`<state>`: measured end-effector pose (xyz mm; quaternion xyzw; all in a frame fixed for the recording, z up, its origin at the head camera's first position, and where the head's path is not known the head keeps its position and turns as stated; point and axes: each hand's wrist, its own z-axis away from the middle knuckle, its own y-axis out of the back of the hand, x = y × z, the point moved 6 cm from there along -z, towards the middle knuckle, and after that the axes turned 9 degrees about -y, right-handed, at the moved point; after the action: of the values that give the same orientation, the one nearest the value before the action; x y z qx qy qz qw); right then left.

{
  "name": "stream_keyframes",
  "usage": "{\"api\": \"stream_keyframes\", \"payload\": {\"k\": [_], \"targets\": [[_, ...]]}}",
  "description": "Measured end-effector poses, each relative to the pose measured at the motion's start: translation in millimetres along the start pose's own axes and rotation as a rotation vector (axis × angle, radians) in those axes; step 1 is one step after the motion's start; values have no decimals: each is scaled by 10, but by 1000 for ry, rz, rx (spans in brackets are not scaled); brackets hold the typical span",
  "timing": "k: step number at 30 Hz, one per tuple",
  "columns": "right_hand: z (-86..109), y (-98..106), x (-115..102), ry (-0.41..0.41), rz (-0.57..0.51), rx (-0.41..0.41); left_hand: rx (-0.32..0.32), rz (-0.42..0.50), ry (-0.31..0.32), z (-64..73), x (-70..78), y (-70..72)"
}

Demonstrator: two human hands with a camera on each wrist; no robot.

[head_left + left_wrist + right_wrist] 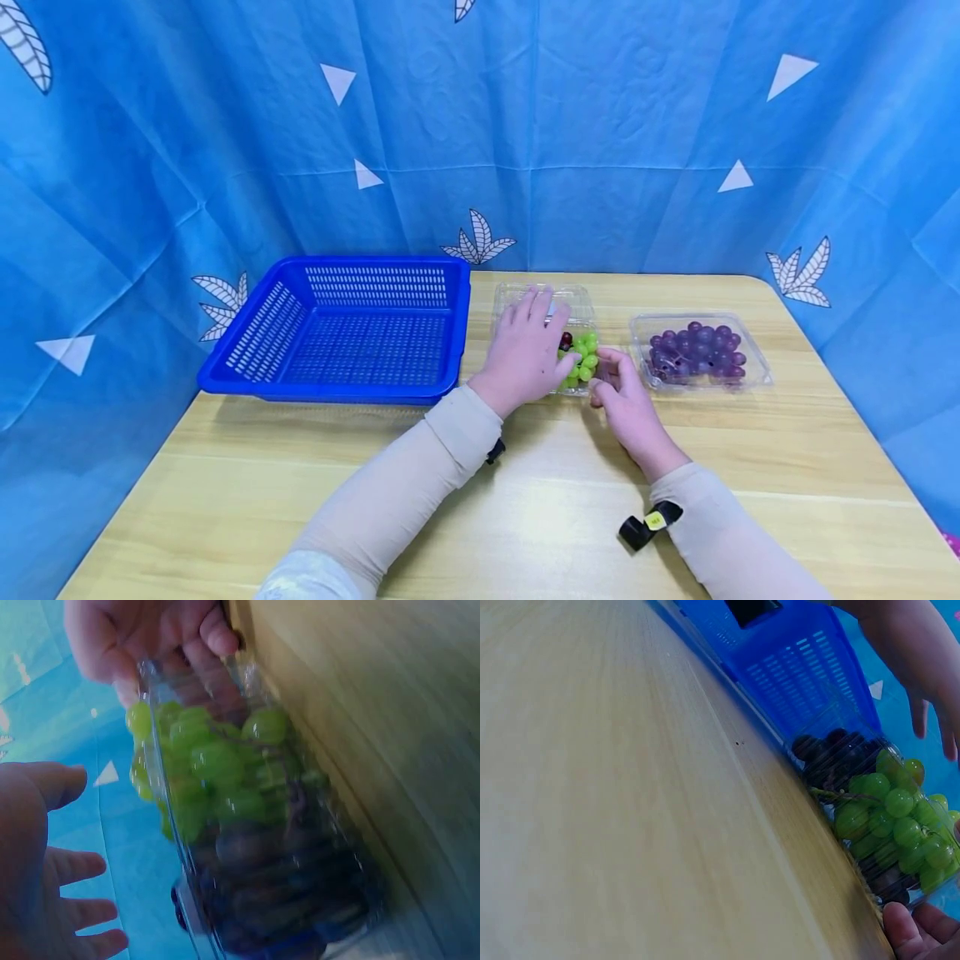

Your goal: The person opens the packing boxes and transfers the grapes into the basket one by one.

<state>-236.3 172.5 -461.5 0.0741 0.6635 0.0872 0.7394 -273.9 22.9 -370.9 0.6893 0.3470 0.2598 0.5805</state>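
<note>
A clear plastic box [159,742] holds green grapes [586,365] and dark grapes [844,756]; its lid [506,293] is tipped back behind it. My left hand [525,350] is spread above the box, with its fingers pointing away from me and apart from the grapes in the left wrist view. At the right end of the box is my right hand [630,408]. Its bent, relaxed fingers rest against the end wall, and its thumb [901,928] stays low by the near corner. Part of the box is hidden under my left hand.
An empty blue basket [333,390] with slotted sides stands left of the box. On the right lies a second clear box [759,367] with purple grapes [697,350]. A blue curtain [600,125] hangs behind the wooden table [525,517].
</note>
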Motion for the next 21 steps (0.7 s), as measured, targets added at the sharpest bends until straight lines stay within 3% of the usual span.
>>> {"api": "stream_keyframes", "payload": {"k": [7, 14, 21], "targets": [[5, -8, -8, 6, -13, 1, -76, 6, -90, -44, 196, -109], [-3, -14, -11, 20, -43, -7, -99, -54, -121, -92, 271, -163], [-7, -4, -15, 25, -29, -5, -171, -42, -110, -171, 252, -239]]}}
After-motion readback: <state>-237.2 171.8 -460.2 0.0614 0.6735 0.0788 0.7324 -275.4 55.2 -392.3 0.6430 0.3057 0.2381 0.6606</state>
